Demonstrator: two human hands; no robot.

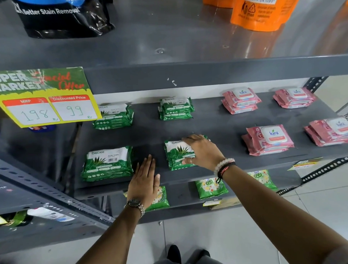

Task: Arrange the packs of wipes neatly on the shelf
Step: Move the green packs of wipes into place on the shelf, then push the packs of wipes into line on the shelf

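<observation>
Both forearms reached up from the bottom of the frame. At centre, the right hand (201, 150) lay spread, fingers open, pressing the front green wipes stack (178, 155) on the shelf (218, 128), seemingly to square it. Left of it, the left hand (144, 180) rested flat and open beside another green stack (108, 163). Pink packs (268, 139) sat right.

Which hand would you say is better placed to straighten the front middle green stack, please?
The right hand: it already lies on that green stack, while the left hand lies flat on the bare shelf beside it.
</observation>
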